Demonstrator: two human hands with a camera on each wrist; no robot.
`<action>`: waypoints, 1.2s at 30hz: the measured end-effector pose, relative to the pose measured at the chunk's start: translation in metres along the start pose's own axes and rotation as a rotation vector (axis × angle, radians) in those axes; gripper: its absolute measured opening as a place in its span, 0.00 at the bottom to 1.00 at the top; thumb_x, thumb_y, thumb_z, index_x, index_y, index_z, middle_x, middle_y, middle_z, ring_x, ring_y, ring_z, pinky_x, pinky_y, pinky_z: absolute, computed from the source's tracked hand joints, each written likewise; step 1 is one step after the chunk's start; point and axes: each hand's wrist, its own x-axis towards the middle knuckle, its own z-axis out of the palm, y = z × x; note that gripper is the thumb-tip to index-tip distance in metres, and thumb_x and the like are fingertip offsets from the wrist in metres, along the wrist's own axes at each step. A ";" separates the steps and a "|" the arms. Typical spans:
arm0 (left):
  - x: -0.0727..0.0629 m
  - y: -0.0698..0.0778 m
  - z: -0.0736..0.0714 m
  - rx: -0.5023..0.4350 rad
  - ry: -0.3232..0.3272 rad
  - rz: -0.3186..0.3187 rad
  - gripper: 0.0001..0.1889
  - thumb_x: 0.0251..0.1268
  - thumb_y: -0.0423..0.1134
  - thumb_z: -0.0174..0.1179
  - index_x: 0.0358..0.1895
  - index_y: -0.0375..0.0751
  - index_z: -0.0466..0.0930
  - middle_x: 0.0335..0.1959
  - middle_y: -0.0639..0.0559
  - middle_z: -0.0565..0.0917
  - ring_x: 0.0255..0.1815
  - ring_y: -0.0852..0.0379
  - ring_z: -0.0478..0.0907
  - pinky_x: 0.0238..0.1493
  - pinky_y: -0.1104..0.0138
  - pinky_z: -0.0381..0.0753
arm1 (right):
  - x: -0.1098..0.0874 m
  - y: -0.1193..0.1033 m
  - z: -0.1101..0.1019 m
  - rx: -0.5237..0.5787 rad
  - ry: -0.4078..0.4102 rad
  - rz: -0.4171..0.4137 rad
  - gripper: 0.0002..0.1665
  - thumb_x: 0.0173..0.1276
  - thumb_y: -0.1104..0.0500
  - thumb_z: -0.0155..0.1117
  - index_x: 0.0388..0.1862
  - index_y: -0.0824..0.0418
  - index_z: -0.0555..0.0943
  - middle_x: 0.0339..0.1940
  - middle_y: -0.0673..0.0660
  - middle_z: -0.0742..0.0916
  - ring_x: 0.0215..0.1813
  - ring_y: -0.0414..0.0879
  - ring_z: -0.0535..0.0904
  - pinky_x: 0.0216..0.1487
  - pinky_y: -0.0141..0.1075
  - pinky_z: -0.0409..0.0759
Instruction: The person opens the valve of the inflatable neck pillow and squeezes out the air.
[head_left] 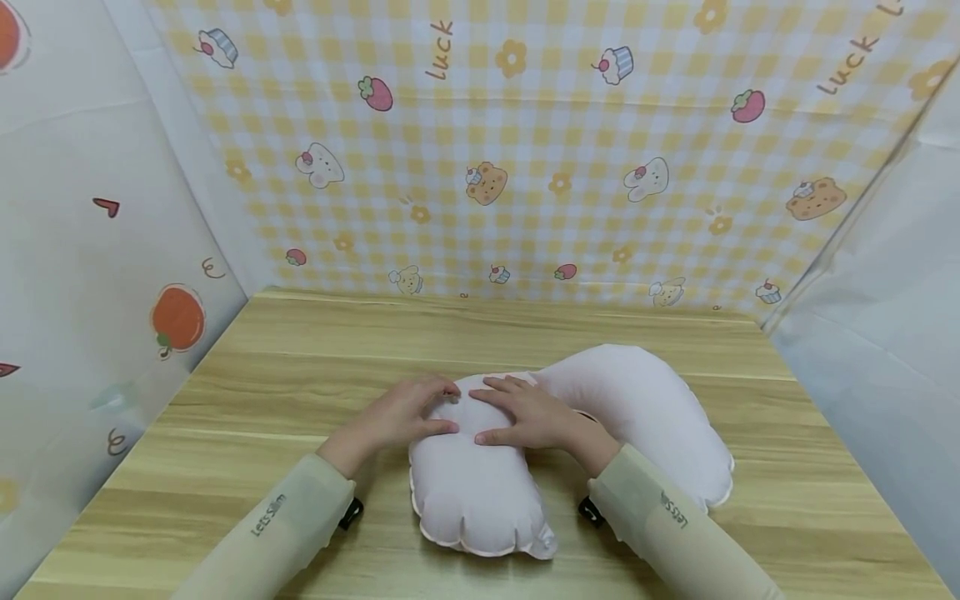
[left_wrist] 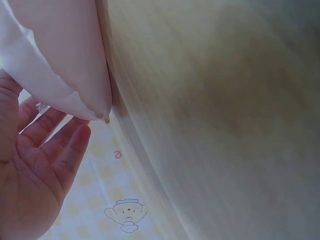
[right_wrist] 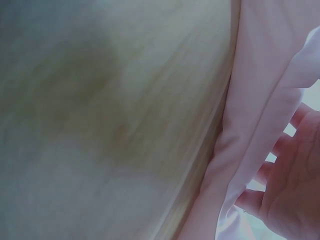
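A pale pink inflated neck pillow (head_left: 480,492), U-shaped and puffed up, lies on the wooden table. My left hand (head_left: 405,414) touches the outer side of its left arm, thumb and fingers apart. Close to those fingers a small clear valve (left_wrist: 42,107) shows in the left wrist view. Across the top of the same arm rests my right hand (head_left: 528,414), its fingers spread. In the right wrist view, the fingers of my right hand (right_wrist: 295,165) lie loosely along the pillow's seam (right_wrist: 260,120). The undersides of the pillow are hidden.
The wooden table (head_left: 300,367) reaches back to a yellow checked cloth (head_left: 555,225) with printed cartoons. White printed sheeting (head_left: 97,275) hangs at the left, and plain white sheeting (head_left: 885,292) at the right. A small tab (head_left: 543,543) sticks out at the pillow's near end.
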 end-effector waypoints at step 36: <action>0.002 0.002 0.002 0.046 -0.068 0.001 0.24 0.61 0.47 0.69 0.57 0.40 0.79 0.57 0.46 0.83 0.62 0.46 0.78 0.64 0.50 0.76 | 0.002 0.000 0.006 -0.064 -0.086 0.068 0.41 0.67 0.30 0.56 0.76 0.41 0.65 0.81 0.53 0.62 0.82 0.62 0.51 0.75 0.69 0.47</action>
